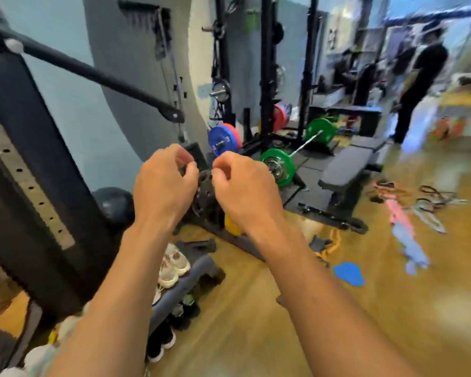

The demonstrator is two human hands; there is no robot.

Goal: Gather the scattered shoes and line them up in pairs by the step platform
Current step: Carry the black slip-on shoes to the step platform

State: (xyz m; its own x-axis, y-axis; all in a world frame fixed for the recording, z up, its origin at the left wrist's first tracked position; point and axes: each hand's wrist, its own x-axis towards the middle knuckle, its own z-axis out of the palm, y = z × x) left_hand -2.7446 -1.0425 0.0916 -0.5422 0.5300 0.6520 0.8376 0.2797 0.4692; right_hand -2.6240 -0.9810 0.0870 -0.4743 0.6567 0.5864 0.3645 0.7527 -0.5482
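both hands are raised in the middle of the frame, the left hand (163,189) and the right hand (245,191) close together, each with its fingers (186,170) curled in toward the thumb and holding nothing that shows; no shoe is in either. the shoes sit in the lower left of the frame, along the grey step platform (191,278): a pair of white sneakers (173,266) side by side against its upper-left edge, a dark pair with green marks (186,306) on its lower-right side, and black shoes with white soles (161,341) further down the same side, partly hidden by the left forearm. judging from that, most of the gathering looks done, since several pairs already lie by the platform and roughly in a row. whether every pair is squared up cannot be told, as the view is blurred and the arm covers part of the line. the wooden floor (256,336) to the right carries other clutter, a flat blue pad (349,274) and a tangle of resistance bands (435,195) near the weight bench (346,165), but no plain shoe. some orange shapes at the far right edge are too smeared to name. what seems left is a check for strays and a final straightening of the row.
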